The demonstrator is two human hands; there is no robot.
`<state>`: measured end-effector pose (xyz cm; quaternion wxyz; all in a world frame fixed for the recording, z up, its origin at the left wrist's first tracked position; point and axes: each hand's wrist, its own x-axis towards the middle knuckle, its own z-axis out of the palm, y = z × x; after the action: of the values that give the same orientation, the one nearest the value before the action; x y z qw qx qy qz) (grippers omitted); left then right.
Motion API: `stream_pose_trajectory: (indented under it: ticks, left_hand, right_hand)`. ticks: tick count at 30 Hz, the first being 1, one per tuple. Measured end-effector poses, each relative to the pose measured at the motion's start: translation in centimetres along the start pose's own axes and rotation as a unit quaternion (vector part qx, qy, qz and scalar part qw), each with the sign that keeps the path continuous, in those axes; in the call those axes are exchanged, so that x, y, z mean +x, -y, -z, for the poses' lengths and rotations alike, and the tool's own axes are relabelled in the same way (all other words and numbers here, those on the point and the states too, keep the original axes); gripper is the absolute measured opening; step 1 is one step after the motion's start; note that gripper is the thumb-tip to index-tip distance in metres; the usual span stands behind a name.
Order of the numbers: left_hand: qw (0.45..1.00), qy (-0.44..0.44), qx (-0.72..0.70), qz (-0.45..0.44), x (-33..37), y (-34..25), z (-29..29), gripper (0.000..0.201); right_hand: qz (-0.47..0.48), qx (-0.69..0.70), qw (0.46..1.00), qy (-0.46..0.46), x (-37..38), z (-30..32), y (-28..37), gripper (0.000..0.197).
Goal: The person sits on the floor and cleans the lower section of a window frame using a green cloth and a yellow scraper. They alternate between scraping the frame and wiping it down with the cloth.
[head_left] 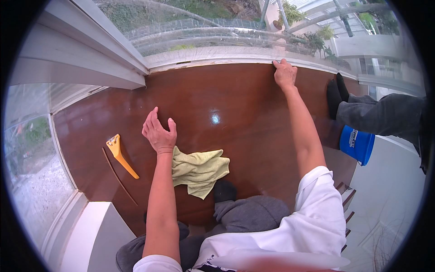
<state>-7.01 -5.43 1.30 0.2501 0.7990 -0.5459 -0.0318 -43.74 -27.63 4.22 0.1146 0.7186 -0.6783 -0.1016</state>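
Note:
My right hand reaches far out to the white bottom frame of the window. Its fingers are bent together at the frame's edge, with a small dark spot by the fingertips; what they hold, if anything, is too small to make out. Over the brown wooden surface my left hand is open, fingers apart and holding nothing. Just beside its wrist lies a crumpled yellow-green cloth. To the left rests a yellow-handled scraper, and next to that a thin brown strip.
Another person's dark-socked feet and grey trouser legs are at the right. A blue bucket stands below those legs. Window glass runs along the far side and the left, with a white post at the far-left corner.

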Motion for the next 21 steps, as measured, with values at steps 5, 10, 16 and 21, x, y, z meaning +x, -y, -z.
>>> stream_pose_trajectory:
  ticks: [5, 10, 16, 21]
  left_hand:
    - [1.0, -0.005, 0.002, 0.002, 0.1, 0.0, -0.1, 0.056]
    - [1.0, 0.006, 0.001, 0.005, 0.0, 0.1, 0.0, 0.056]
    - [1.0, -0.008, -0.001, -0.007, 0.1, 0.1, -0.1, 0.056]
    - [1.0, -0.005, -0.003, 0.0, 0.0, 0.0, 0.1, 0.056]
  right_hand:
    - [0.083, 0.002, 0.996, 0.027, 0.2, 0.7, 0.4, 0.026]
    - [0.031, -0.02, 0.998, 0.058, 0.0, 0.7, 0.2, 0.026]
    - [-0.017, -0.021, 0.999, 0.027, 0.2, 0.5, -0.2, 0.028]
    - [0.065, -0.013, 0.997, 0.048, 0.1, 0.7, -0.9, 0.03]
